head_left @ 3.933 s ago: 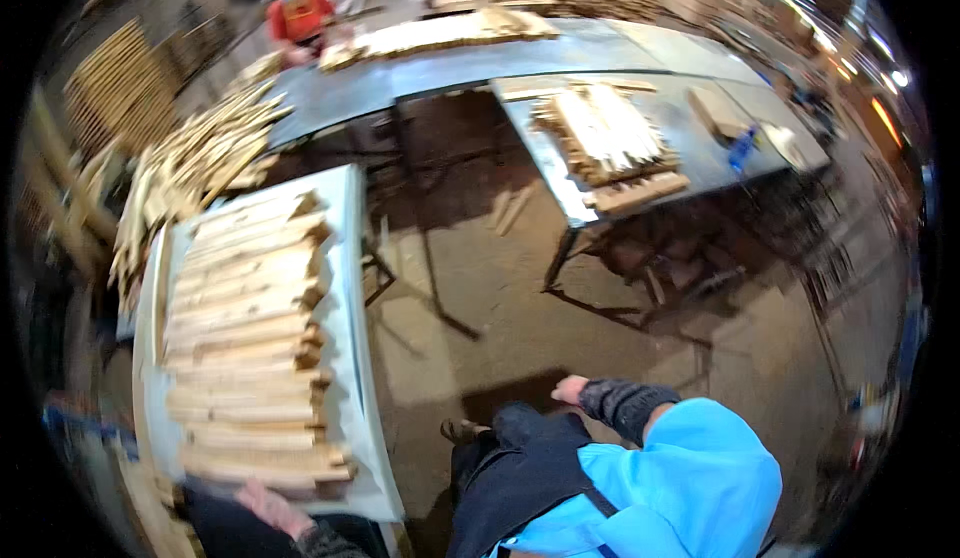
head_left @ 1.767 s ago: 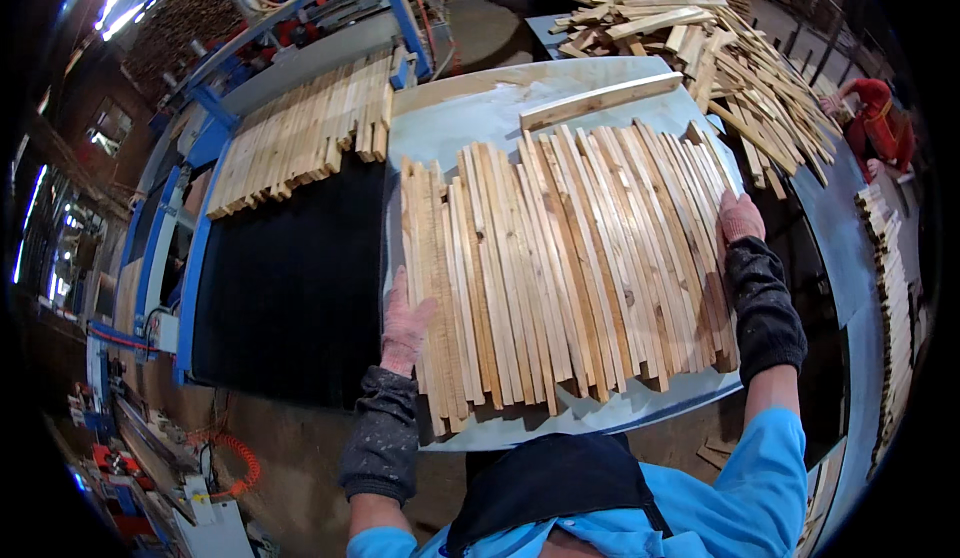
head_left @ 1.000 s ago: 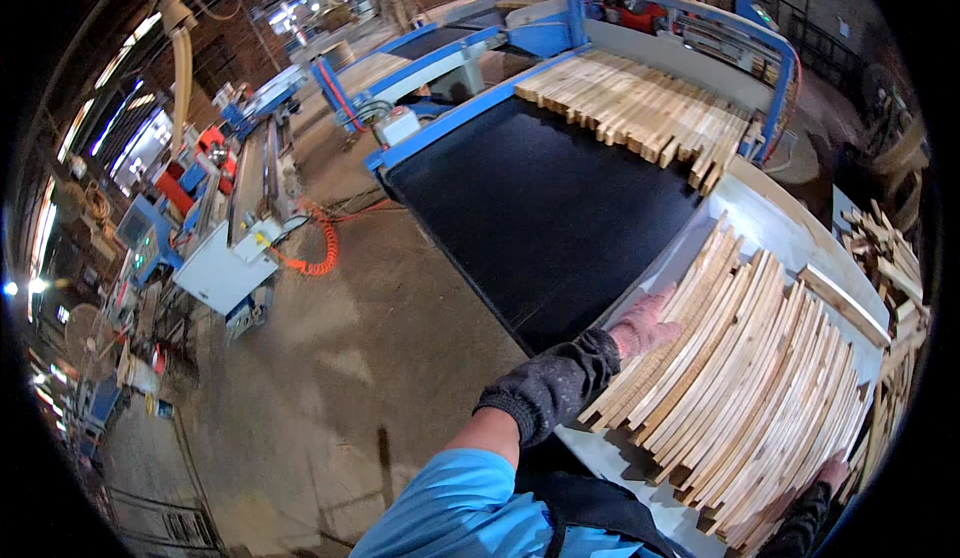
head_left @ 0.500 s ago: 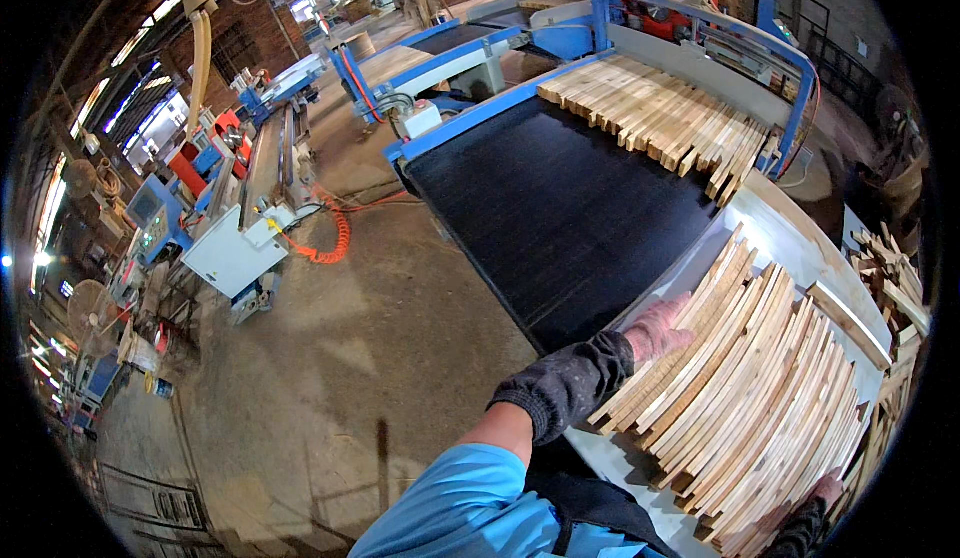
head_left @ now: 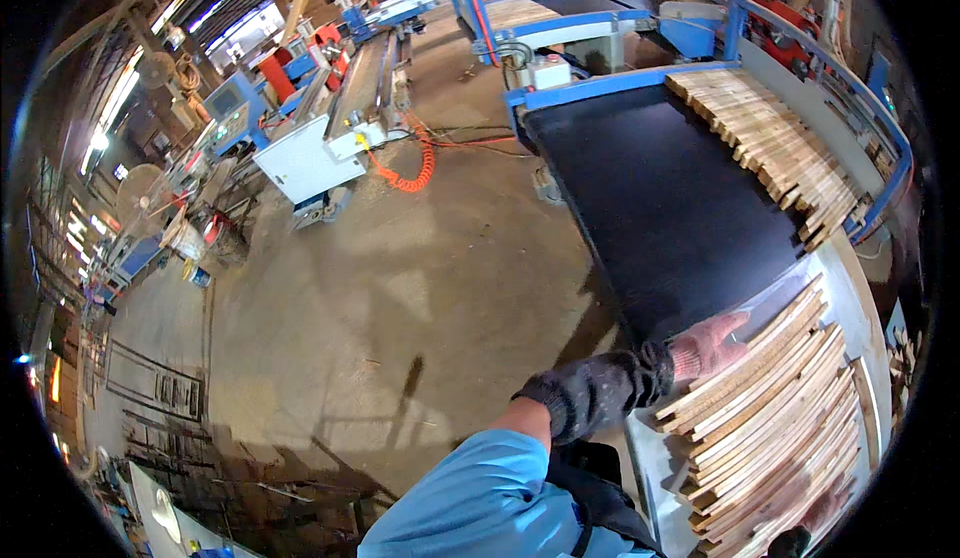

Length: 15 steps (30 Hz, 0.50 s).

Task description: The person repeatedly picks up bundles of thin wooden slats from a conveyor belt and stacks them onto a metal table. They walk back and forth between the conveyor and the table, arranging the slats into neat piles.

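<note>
On a pale worktop at the lower right of the frame, a row of wooden strips lay side by side, their near ends uneven. The left hand, in a pink glove, touched the row's upper-left edge, its fingers open and extended along the outermost strip. The right hand was against the far side of the row at the lower-right rim; whether its fingers gripped anything could not be told. A lone wooden bar lay just beyond the strips. Above the worktop, a black conveyor belt carried a second batch of strips at its far end. At upper left, a control screen showed a display too small to read. Below it stood a pale bucket and a small blue-and-white pail, their contents and any lettering unclear.
</note>
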Tool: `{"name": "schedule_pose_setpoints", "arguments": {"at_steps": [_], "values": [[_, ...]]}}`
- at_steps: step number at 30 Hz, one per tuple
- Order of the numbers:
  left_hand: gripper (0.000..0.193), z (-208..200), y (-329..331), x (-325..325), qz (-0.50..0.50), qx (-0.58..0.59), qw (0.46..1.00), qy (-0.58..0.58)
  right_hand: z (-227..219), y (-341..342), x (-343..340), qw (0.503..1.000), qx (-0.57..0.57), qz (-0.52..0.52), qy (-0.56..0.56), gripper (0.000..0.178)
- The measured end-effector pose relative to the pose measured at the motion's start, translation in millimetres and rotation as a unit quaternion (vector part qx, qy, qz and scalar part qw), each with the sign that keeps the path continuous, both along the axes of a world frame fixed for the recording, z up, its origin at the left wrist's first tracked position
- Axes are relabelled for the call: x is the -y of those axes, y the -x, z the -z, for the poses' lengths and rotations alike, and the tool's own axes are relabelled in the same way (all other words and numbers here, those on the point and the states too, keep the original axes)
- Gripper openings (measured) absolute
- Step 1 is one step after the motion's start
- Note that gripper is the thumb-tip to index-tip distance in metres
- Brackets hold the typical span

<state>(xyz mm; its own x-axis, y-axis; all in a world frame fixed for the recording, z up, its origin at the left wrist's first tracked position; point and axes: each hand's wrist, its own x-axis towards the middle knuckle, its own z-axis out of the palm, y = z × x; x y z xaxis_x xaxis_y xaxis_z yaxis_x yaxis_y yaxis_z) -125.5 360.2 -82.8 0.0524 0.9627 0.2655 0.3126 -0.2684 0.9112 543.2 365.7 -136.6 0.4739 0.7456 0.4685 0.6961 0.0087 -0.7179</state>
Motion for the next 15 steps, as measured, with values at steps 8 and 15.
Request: {"name": "schedule_pose_setpoints", "arguments": {"at_steps": [8,15], "values": [[0.035,20,133,154,-0.07,0.219,0.97,0.084,-78,368,106,0.916,-0.285,-0.261,0.108,0.059],[0.024,41,156,300,-0.032,0.273,0.905,0.324,-117,548,267,0.729,-0.138,-0.518,0.426,0.055]]}}
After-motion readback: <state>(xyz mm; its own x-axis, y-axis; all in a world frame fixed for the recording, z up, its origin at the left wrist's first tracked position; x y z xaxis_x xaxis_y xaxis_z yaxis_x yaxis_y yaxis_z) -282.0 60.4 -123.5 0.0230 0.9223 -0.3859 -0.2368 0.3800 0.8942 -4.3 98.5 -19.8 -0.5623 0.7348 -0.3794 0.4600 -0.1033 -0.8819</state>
